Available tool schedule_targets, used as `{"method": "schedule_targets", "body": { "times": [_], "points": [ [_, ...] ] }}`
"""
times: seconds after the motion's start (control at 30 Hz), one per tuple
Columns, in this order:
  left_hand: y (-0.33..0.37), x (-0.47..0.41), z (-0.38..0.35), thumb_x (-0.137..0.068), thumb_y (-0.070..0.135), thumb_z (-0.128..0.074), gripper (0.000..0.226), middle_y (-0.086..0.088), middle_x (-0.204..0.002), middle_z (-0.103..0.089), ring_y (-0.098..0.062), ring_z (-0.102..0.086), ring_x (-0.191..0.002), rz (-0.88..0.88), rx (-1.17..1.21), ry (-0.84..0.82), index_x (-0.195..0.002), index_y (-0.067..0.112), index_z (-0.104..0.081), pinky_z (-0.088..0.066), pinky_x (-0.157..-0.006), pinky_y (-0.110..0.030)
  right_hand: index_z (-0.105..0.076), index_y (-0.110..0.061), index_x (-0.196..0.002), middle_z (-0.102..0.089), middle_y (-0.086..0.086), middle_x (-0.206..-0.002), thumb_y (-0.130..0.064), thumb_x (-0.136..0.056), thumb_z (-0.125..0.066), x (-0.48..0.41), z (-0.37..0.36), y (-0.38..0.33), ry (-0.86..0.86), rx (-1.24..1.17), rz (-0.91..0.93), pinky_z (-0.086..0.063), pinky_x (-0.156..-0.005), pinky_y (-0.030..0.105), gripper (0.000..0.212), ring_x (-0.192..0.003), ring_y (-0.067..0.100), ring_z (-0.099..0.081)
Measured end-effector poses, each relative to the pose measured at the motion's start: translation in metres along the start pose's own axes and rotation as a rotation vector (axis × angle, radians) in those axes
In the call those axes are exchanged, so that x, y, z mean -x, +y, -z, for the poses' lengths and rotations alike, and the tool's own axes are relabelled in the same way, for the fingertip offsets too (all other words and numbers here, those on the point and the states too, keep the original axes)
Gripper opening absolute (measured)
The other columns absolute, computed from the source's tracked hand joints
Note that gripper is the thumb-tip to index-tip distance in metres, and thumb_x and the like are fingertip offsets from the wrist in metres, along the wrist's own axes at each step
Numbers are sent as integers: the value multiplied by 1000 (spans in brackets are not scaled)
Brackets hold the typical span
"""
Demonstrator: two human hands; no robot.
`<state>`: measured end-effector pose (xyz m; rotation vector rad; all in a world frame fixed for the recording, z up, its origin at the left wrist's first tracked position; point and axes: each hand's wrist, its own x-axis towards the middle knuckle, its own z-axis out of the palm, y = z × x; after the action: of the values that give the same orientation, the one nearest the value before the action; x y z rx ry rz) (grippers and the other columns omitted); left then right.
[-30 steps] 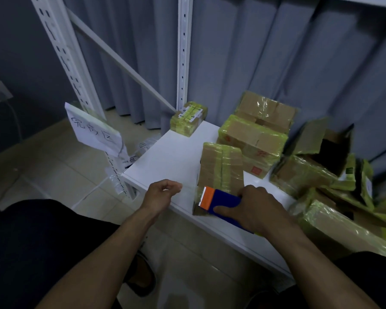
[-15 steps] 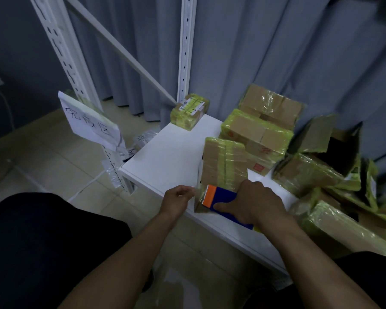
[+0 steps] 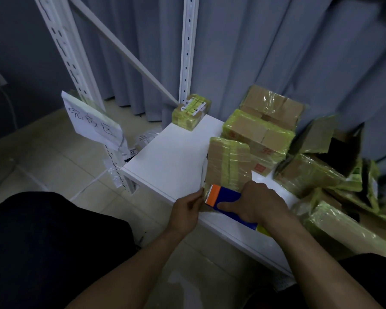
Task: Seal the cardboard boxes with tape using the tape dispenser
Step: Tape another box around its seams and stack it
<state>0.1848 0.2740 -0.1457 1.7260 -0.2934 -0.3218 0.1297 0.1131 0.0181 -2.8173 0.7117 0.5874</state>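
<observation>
A cardboard box [image 3: 228, 162] wrapped in yellow-green tape lies on the white shelf [image 3: 172, 157], near its front edge. My right hand [image 3: 256, 202] grips a blue tape dispenser [image 3: 226, 197] with an orange front end, held against the box's near end. My left hand [image 3: 186, 210] pinches the strip of tape at the dispenser's toothed edge, by the box's near left corner. The tape roll itself is hidden under my right hand.
Several taped boxes [image 3: 257, 139] pile up at the back right, one of them an open box [image 3: 341, 150]. A small labelled box [image 3: 191, 111] sits at the shelf's far corner. White rack posts [image 3: 187, 47], a handwritten paper sign [image 3: 91, 118] and grey curtains stand behind.
My left hand has moved right from the shelf's front edge to the dispenser and taken hold of the tape end. My right hand has stayed on the dispenser at the box.
</observation>
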Motion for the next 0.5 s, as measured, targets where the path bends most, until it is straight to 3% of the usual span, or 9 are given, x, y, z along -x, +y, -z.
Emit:
{"method": "schedule_targets", "body": {
  "times": [0.13,0.2,0.37,0.4,0.5],
  "points": [
    [-3,-3,10,-104,13,-49,38,14,-126,-61,7,-59,-109,-43,-163,-110,-141,21,-50,-45,-99,-14,-56,-19,-93,-59,-3,-79,-84,-69,-69,-1,0,3,10,-15,4,-47,-56,30,71,-70,17,-62],
    [1,-4,15,-103,16,-51,42,13,-126,-58,6,-57,-109,-37,-219,-167,-145,18,-46,-44,-96,-11,-59,-18,-96,-61,-3,-80,-85,-68,-68,-1,-2,7,18,-24,11,-47,-57,30,73,-70,17,-63],
    [5,-10,34,-98,19,-62,49,16,-126,-60,4,-58,-112,2,-334,-425,-134,44,-43,-39,-89,-1,-59,-22,-89,-64,-4,-77,-84,-70,-68,0,-9,18,2,-108,47,-50,-59,28,66,-70,15,-66],
    [6,-11,36,-97,20,-63,48,15,-128,-59,3,-57,-113,-16,-360,-418,-135,43,-43,-38,-90,-1,-60,-21,-90,-65,-4,-77,-84,-70,-68,0,-10,20,0,-122,52,-54,-62,29,66,-71,15,-66],
    [13,-17,44,-95,29,-66,43,12,-139,-55,0,-53,-123,-122,-373,-149,-137,31,-56,-43,-96,-10,-59,-21,-94,-63,-5,-79,-84,-70,-68,-1,-12,23,12,-122,65,-59,-72,32,68,-75,15,-66]
  ]
}}
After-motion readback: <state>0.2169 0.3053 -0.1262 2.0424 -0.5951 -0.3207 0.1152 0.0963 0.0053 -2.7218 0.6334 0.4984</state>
